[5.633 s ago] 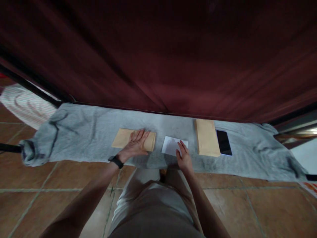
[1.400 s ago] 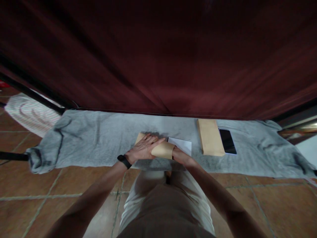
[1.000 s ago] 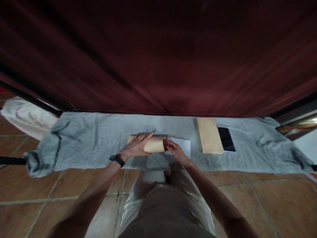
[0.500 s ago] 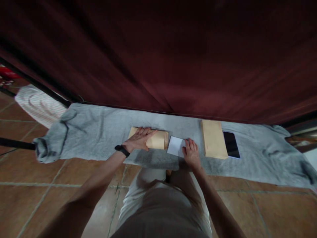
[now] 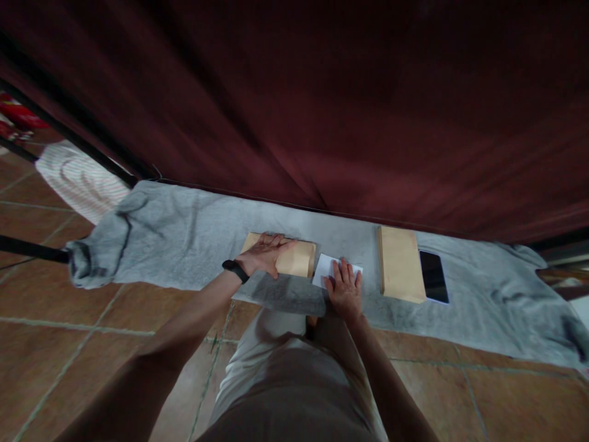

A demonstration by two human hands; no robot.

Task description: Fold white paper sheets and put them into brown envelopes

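Observation:
My left hand [image 5: 267, 253] lies flat with fingers spread on a tan paper envelope [image 5: 299, 258], which rests lengthwise on the grey cloth [image 5: 216, 227]. Just right of that envelope is a white sheet of paper [image 5: 324, 268], perhaps a card. My right hand [image 5: 344, 288] presses on the white paper with its fingers stretched out, covering its lower middle. Farther right lies a stack of tan envelopes [image 5: 402, 264], apart from both hands.
A dark-screened phone [image 5: 433, 277] sits against the right side of the envelope stack. Behind the cloth-covered surface hangs a dark red curtain [image 5: 294, 123]. At the left are a black metal bar [image 5: 32, 248] and a striped white cloth [image 5: 85, 178]. Tiles cover the floor [image 5: 124, 307].
My right hand has slid left from the right edge of the white paper onto its middle, fingers now spread over it. My left hand stays on the envelope. The view has tilted slightly.

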